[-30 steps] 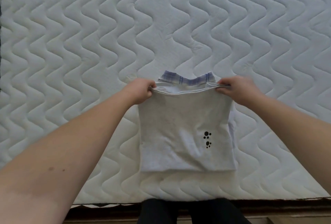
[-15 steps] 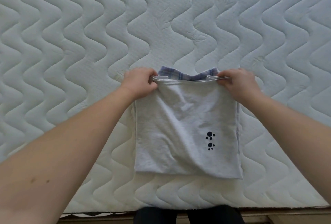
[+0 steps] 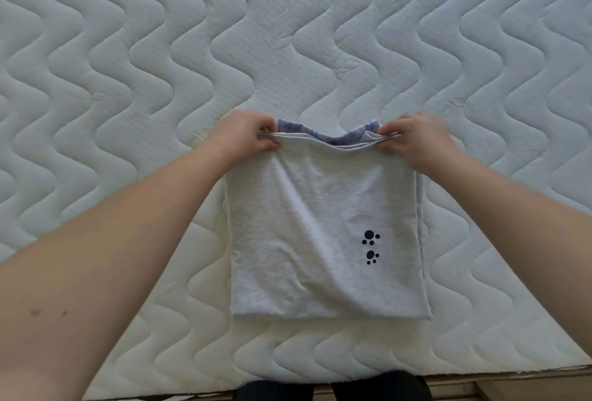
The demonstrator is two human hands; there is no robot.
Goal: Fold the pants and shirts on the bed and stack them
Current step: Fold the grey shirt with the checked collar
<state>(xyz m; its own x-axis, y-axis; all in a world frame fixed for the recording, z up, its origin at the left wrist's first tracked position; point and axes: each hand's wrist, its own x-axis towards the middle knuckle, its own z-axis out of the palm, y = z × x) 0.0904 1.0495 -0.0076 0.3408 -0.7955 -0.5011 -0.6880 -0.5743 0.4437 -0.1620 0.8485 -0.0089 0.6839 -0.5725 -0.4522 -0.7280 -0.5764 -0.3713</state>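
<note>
A white bed [image 3: 128,80] quilted in wavy lines fills the view, its wooden frame [image 3: 512,381] at the near edge. The folded grey shirt [image 3: 320,224] lies near that edge; the left hand [image 3: 246,136] and right hand [image 3: 416,138] pinch its far corners, a blue plaid garment [image 3: 307,131] showing beneath.

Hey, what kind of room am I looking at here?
Probably a bedroom. A bare quilted mattress fills the view, with a wooden bed frame at its near edge. Both hands, left and right, pinch a folded grey shirt lying over a plaid garment.
</note>
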